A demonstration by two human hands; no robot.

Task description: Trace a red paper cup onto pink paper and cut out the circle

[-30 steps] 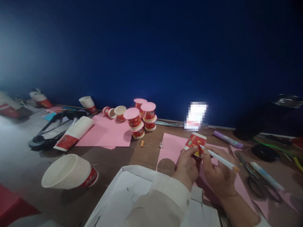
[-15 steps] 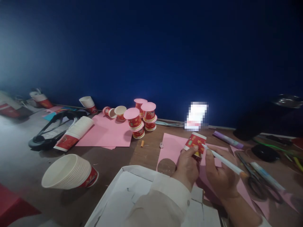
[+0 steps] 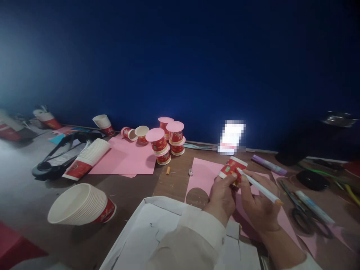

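My left hand [image 3: 222, 195] is closed around a small red paper cup [image 3: 233, 167] with white ends and gold stars, held tilted on its side. In my right hand [image 3: 261, 202] is a slim white pen [image 3: 261, 187] with an orange rear end. The pen's tip is at the cup's red wall, just above my left fingers; whether it touches I cannot tell. Under both hands lies pink paper [image 3: 206, 170] with a round hole cut in it. A small orange cap [image 3: 168, 170] rests on the wooden table to the left.
Red cups topped with pink discs [image 3: 156, 137] stand stacked at centre. Nested paper cups [image 3: 81, 204] lie at left, near a black strap [image 3: 46, 168]. A white box [image 3: 135, 232] is in front. Scissors [image 3: 300, 217] and a purple tube [image 3: 268, 165] lie right. A blurred bright screen [image 3: 232, 137] stands behind.
The cup has turned slightly in my left hand. The pen's tip has shifted a little to the left and up along the cup. The view has moved slightly.
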